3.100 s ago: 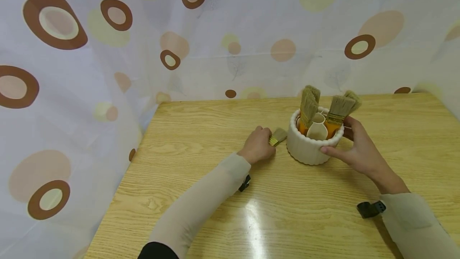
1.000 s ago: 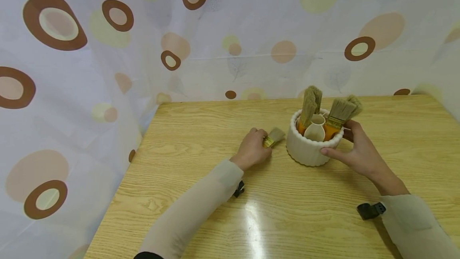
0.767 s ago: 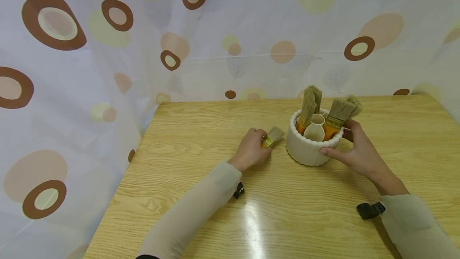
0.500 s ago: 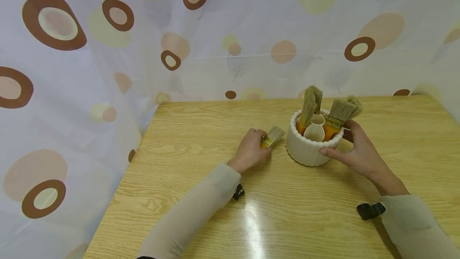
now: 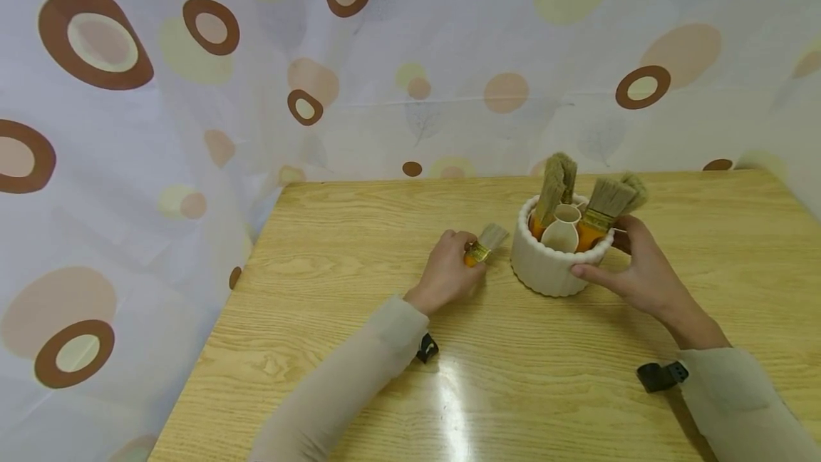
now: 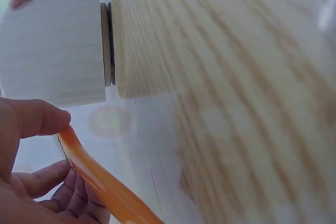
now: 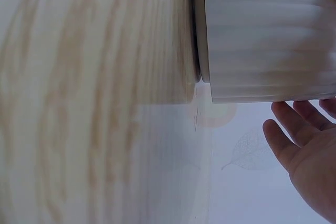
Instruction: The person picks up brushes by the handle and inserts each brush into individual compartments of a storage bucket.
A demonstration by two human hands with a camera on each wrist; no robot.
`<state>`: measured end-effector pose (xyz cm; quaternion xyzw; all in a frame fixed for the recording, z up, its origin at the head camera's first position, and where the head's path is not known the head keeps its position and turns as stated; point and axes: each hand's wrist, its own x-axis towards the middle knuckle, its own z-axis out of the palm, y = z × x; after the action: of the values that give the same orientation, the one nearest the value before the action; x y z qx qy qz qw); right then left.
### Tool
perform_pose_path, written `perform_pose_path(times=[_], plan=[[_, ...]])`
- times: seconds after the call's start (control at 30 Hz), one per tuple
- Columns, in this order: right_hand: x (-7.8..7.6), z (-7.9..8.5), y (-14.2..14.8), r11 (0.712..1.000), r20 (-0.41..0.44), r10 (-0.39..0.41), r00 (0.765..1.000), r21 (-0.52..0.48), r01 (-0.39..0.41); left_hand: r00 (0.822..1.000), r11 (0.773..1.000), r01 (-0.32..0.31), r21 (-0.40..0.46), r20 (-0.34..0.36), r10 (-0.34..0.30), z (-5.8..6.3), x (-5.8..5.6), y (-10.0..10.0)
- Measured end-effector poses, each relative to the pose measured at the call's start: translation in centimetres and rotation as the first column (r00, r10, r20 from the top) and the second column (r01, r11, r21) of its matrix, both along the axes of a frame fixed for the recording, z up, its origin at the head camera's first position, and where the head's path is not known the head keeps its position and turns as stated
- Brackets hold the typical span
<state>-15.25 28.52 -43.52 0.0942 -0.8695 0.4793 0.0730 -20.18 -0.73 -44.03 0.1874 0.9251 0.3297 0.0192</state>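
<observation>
My left hand [image 5: 447,271] pinches a flat paintbrush [image 5: 492,237] just left of a round white ribbed brush holder [image 5: 545,271], bristles pointing up and right. In the left wrist view the thumb and fingers grip the orange handle [image 6: 100,179], which slants down toward the table side. My right hand [image 5: 644,280] holds the brush holder from its right, thumb at the front and fingers behind the rim. Fingertips [image 7: 286,114] meet its ribbed wall in the right wrist view. Upright brushes [image 5: 550,187] stand in the left compartment, and more brushes [image 5: 606,197] lean right in another.
A pale cup-shaped insert [image 5: 561,234] sits in the middle of the holder. The wood-grain table [image 5: 359,234] runs back to a patterned curtain [image 5: 385,55] behind and at the left. Black straps with small devices [image 5: 662,375] hang at both wrists.
Since the earliest frame my left hand has drawn back slightly left with the paintbrush, and its bristles have tilted more upward. The right hand and the holder have hardly moved.
</observation>
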Motion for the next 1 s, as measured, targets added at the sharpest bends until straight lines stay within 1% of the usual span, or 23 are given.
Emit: perform_pose_path(times=[0.3, 0.6, 0.77, 0.87, 1.0], plan=[[0.2, 0.2, 0.1, 1.0, 0.051, -0.015, 0.999, -0.003, 0.015, 1.0, 0.998, -0.005, 0.059, -0.019, 0.006, 0.2, 0.5, 0.0], [0.3, 0.2, 0.1, 1.0, 0.063, -0.02, 0.998, 0.005, 0.02, 0.998, 0.993, -0.015, 0.118, -0.053, 0.021, 0.0, 0.8, 0.1], [0.4, 0.2, -0.1, 1.0, 0.035, -0.016, 0.999, 0.0, 0.016, 0.998, 0.984, -0.014, 0.179, -0.053, 0.024, 0.3, 1.1, 0.3], [0.4, 0.1, -0.2, 1.0, 0.018, -0.015, 1.0, -0.007, 0.015, 0.997, 0.978, -0.007, 0.21, -0.069, 0.022, 0.4, 1.2, 0.4], [0.4, 0.1, -0.2, 1.0, 0.022, -0.017, 1.0, -0.006, 0.017, 0.996, 0.973, -0.004, 0.231, -0.091, 0.026, 0.5, 1.3, 0.6]])
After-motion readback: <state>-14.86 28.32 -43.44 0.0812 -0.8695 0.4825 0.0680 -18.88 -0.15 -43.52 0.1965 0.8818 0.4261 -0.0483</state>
